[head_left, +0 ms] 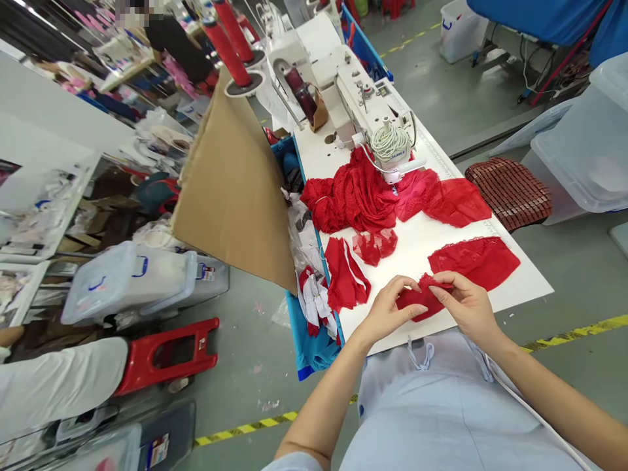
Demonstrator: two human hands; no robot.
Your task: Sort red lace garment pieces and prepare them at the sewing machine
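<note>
A small piece of red lace fabric [422, 306] is between my two hands at the table's near edge. My right hand [466, 304] pinches its upper right edge between thumb and fingers. My left hand [392, 306] touches the left side, its thumb and forefinger apart in a curve. Just beyond my right hand a curved red fabric panel [478, 261] with a lace edge lies flat. To the left are a red piece with a white strip [346, 275] and a small sheer red piece [375, 246]. My left hand's other fingers are partly hidden.
A white sewing machine [363, 98] stands at the table's far side, with a red lace heap [350, 193] before it. A cardboard sheet [235, 190] leans on the left, above a blue bin [307, 337]. A red stool [169, 353] and plastic boxes [132, 278] stand left.
</note>
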